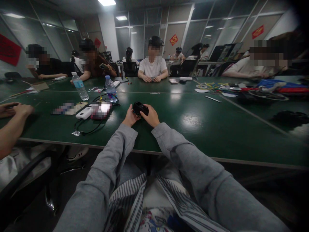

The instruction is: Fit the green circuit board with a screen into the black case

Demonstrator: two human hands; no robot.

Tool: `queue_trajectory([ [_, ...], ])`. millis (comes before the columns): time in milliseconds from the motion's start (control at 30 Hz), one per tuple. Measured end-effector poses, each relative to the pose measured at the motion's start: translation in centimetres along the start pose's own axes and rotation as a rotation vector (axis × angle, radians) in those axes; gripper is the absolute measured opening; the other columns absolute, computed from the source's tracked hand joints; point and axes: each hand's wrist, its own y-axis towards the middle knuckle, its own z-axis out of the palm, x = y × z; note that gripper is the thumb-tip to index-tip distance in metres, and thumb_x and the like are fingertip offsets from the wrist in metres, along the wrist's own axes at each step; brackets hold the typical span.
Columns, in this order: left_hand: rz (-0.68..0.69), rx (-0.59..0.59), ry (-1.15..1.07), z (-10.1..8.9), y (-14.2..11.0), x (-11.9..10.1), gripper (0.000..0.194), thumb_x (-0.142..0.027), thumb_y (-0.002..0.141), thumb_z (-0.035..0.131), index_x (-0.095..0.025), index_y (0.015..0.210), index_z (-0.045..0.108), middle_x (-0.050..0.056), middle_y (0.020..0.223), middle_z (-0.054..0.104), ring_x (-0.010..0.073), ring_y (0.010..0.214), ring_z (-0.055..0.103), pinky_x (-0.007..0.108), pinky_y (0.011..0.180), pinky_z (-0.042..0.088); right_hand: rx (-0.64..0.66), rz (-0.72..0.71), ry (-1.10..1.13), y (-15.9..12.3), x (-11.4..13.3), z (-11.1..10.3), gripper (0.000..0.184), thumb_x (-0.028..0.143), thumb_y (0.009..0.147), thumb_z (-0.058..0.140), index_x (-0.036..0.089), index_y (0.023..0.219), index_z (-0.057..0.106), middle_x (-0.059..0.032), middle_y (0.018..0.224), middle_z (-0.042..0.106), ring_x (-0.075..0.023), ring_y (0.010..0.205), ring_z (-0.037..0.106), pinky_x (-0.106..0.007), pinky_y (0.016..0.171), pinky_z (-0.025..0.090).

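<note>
A small black boxy device (140,107), with what looks like a dark screen on top, is between my hands just over the green table (173,135). My left hand (131,117) curls around its left side. From the right, my right hand (152,116) grips it, the thumb lying across its near top edge. Its underside and several of my fingertips are hidden, and its exact kind is not clear. Both my forearms, in grey sleeves, reach over the table's near edge.
Left of my hands lie a white power bank (84,111), a blurred-out phone-like item (101,110) and a black cable (90,132). Two water bottles (80,87) stand behind them. Another person's hands (20,109) rest at far left. A pen (213,99) and tangled cables (212,86) lie rightward.
</note>
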Motion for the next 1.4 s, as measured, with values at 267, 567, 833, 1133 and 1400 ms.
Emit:
queue_trajectory([
  [267, 0.025, -0.017, 0.017, -0.1, 0.7, 0.1, 0.040, -0.055, 0.085, 0.057, -0.017, 0.096, 0.061, 0.002, 0.068, 0.060, 0.0134, 0.056, 0.060, 0.024, 0.052, 0.046, 0.191, -0.034, 0.060, -0.3, -1.1, 0.6, 0.059, 0.038, 0.080, 0.066, 0.015, 0.131, 0.047, -0.0187, 0.131, 0.055, -0.0310, 0.124, 0.051, -0.049, 0.107, 0.039],
  [567, 0.104, -0.098, 0.023, 0.2, 0.2, 0.4, 0.033, -0.044, 0.078, 0.071, -0.019, 0.097, 0.061, -0.001, 0.065, 0.062, 0.0127, 0.055, 0.062, 0.026, 0.059, 0.050, 0.185, 0.437, 0.416, 0.4, -1.8, 0.7, 0.048, 0.044, 0.083, 0.063, 0.018, 0.122, 0.050, -0.0101, 0.109, 0.063, -0.0219, 0.102, 0.062, -0.044, 0.096, 0.048],
  [833, 0.073, 0.032, 0.080, 0.5, -0.4, 0.2, 0.038, -0.045, 0.076, 0.072, -0.018, 0.101, 0.063, 0.000, 0.067, 0.065, 0.0120, 0.056, 0.062, 0.024, 0.059, 0.049, 0.225, 0.581, 0.782, 0.7, -1.3, -0.6, 0.048, 0.032, 0.070, 0.079, 0.018, 0.111, 0.056, -0.0048, 0.095, 0.068, -0.0177, 0.092, 0.066, -0.041, 0.097, 0.050],
  [1133, 0.190, 0.072, 0.158, 1.2, -0.2, 1.3, 0.060, -0.022, 0.068, 0.083, -0.024, 0.120, 0.053, 0.001, 0.089, 0.068, 0.0104, 0.070, 0.066, 0.023, 0.071, 0.051, 0.062, 0.734, 0.925, 1.0, -1.7, -1.3, 0.048, 0.022, 0.071, 0.078, 0.019, 0.113, 0.054, -0.0009, 0.083, 0.068, -0.0150, 0.071, 0.067, -0.035, 0.078, 0.057],
  [1400, 0.290, 0.105, 0.337, 0.1, 0.6, 2.0, 0.073, -0.013, 0.063, 0.084, -0.018, 0.126, 0.048, 0.005, 0.091, 0.067, 0.0130, 0.083, 0.065, 0.024, 0.077, 0.049, 0.016, 0.770, 0.917, 1.0, -1.5, -1.8, 0.048, 0.023, 0.071, 0.079, 0.020, 0.112, 0.054, 0.0008, 0.082, 0.067, -0.0125, 0.067, 0.065, -0.029, 0.072, 0.056],
])
